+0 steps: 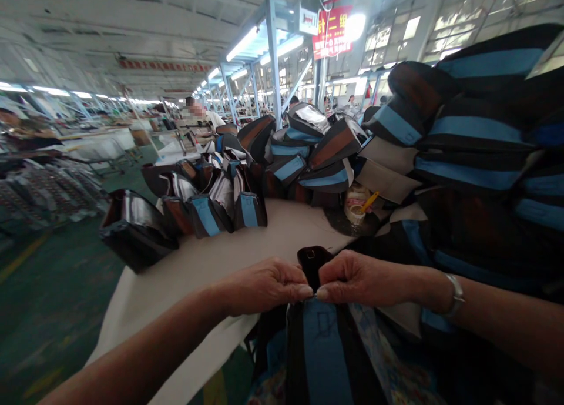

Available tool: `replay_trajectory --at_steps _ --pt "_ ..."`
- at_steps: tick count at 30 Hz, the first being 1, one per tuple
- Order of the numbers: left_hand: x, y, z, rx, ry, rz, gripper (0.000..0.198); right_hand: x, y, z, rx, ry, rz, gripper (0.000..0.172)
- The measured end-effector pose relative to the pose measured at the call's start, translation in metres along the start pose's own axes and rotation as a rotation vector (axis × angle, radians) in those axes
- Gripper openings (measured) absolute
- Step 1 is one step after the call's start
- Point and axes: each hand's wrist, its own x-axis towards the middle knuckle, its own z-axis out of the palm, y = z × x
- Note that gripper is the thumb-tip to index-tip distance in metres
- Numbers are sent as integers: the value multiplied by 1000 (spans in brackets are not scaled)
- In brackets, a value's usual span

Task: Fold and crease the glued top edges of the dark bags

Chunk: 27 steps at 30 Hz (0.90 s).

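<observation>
A dark bag piece with a blue stripe (324, 346) lies upright before me, close to my lap. My left hand (268, 284) pinches its upper edge from the left, thumb and fingers pressed together. From the right, my right hand (352, 278) grips the same edge, and the two thumb tips almost meet above the stripe. Behind the hands a dark flap (311, 257) with a small stitched rectangle sticks up. A stitched outline also shows on the blue stripe. My fingertips' undersides are hidden. A band circles my right wrist.
On the pale tabletop (211, 270) several blue-striped bag pieces (249, 208) stand to the left, beside a dark open bag (138, 234). Taller piles of bag pieces (478, 131) rise on the right. A jar (356, 208) with a yellow-handled brush (369, 202) stands near them. People work farther back.
</observation>
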Motion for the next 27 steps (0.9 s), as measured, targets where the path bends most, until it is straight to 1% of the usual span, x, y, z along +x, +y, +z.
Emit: replay_trajectory --at_steps 2,3,6,7,8,9,10,11,13,14,15,17,20,22,25,27 --pt "0 4 5 54 -11 21 33 2 -3 4 -73 6 3 35" --pt "0 6 9 134 10 41 28 2 -4 7 -124 30 -25 29" --pt "-2 13 21 461 143 112 16 3 -6 14 -298 132 -201 17" --pt "-4 15 23 516 185 125 14 2 -6 14 -329 151 -242 15" --pt "-5 16 25 516 214 127 14 1 -7 13 -332 144 -242 12" --pt "-7 16 24 466 224 126 15 0 -8 10 -302 110 -205 9" --pt "-9 17 23 387 215 129 16 0 -9 6 -243 62 -143 6" --pt "-10 17 21 301 195 129 17 -1 -10 2 -175 7 -78 7" --pt "-13 17 15 155 139 116 15 -1 -13 -5 -68 -68 5 21" --pt "-14 17 12 115 118 108 13 0 -15 -8 -43 -77 9 32" --pt "-15 17 10 96 104 100 12 1 -16 -9 -41 -73 1 40" --pt "-15 17 7 113 121 71 9 5 -18 -9 -80 -87 -13 47" --pt "-16 18 8 160 184 -9 12 10 -19 -3 -153 -168 -27 46" --pt "-17 19 10 168 199 -80 16 10 -17 1 -167 -190 -65 45" --pt "-18 20 11 192 179 -137 16 5 -14 5 -195 -160 -149 41" --pt "-19 20 11 181 155 -114 18 0 -13 4 -214 -165 -190 34"
